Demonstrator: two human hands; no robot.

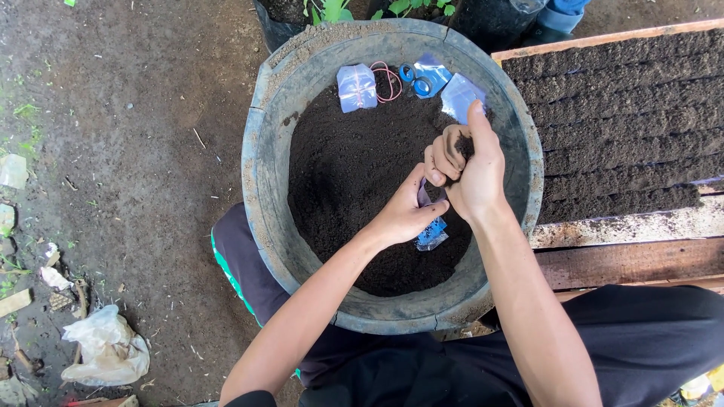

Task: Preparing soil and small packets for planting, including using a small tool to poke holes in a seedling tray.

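Note:
A big round grey tub [265, 181] holds dark soil [347, 173]. Over the soil my left hand [406, 215] grips a small clear plastic bag with blue print [431, 234], its lower end hanging down. My right hand [467, 162] is cupped around a handful of dark soil just above the bag's top. On the soil at the tub's far side lie a clear packet [357, 87], a pink rubber band [390, 81], a blue-printed packet [424, 75] and another clear packet [458, 96].
A wooden-framed bed of furrowed dark soil [618, 120] lies to the right. Black plant bags with green shoots [324, 11] stand behind the tub. Bare earth spreads left, with a crumpled white bag [105, 347] and scraps. My legs in dark trousers [648, 339] flank the tub.

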